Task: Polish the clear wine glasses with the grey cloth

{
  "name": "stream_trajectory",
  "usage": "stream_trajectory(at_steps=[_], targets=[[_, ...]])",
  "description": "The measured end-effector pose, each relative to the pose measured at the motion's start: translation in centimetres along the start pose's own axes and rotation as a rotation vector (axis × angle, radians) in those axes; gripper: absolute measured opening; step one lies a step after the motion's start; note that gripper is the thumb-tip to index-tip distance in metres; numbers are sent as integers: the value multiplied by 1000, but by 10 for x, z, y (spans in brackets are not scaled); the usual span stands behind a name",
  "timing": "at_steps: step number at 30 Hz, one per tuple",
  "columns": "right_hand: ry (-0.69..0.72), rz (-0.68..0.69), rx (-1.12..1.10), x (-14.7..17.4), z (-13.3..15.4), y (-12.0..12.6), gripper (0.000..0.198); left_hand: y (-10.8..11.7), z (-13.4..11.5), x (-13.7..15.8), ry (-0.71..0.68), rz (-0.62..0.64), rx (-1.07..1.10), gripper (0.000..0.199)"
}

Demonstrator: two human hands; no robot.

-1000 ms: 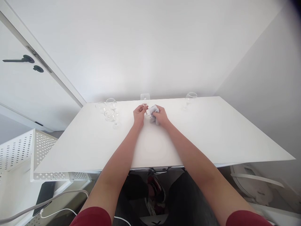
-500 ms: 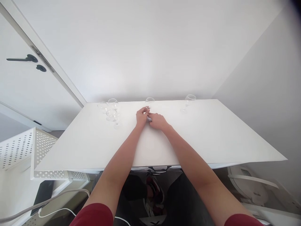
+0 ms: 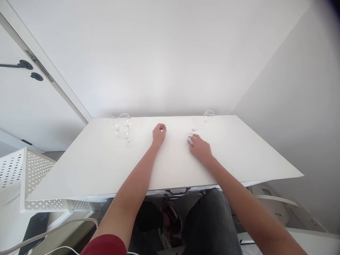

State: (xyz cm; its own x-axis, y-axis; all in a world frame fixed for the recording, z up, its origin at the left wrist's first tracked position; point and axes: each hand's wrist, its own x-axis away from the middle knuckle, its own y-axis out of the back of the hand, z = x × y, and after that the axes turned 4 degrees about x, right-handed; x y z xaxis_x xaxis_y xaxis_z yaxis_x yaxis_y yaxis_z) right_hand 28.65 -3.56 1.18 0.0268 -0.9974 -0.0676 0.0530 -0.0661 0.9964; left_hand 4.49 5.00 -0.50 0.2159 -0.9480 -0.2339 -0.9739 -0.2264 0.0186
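My right hand is closed low on a clear stemmed glass, near its stem and foot. Its bowl looks faint and blurred, and the fingers partly hide the foot. To the left, my left hand rests on the white tabletop with loosely curled fingers, a gap by the thumb and nothing visible in it. Another stemmed glass stands just beyond my right hand, near the back edge. Three more glasses cluster at the back left: one outermost, one behind, one in front.
A white wall rises behind the table. At the left are a door with a black handle and a white perforated shelf. Cables run below it. A dark drawer handle sits under the front edge.
My right hand has moved right with the glass from the middle, closer to the right-hand glass. My left hand has let go of it and stayed near the middle. The view has shifted slightly.
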Motion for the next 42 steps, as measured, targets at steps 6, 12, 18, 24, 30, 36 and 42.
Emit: stream_trajectory(at_steps=[6, 12, 18, 24, 30, 36, 42], targets=[[-193, -48, 79, 10, -70, 0, 47, -2, -2, 3, -21, 11, 1, 17], [-198, -50, 110, -4, -82, -5, 52, -1, -2, 2, -15, 2, 0, 18], [-197, -47, 70, -8, -81, -5, 52, -1, -6, 4, 13, 31, -131, 14], [-197, -42, 65, -7, -80, -3, 51, -1, -10, 5, 22, 41, -191, 12], [-201, -39, 43, -8, -80, -2, 46, 0, -10, 7, 24, 54, -183, 12], [-221, -12, 33, -9, -79, 0, 46, 0, -11, 7, 31, 58, -184, 11], [-213, -31, 41, -10, -80, -1, 44, 0, -11, 7, 42, 76, -188, 11]])
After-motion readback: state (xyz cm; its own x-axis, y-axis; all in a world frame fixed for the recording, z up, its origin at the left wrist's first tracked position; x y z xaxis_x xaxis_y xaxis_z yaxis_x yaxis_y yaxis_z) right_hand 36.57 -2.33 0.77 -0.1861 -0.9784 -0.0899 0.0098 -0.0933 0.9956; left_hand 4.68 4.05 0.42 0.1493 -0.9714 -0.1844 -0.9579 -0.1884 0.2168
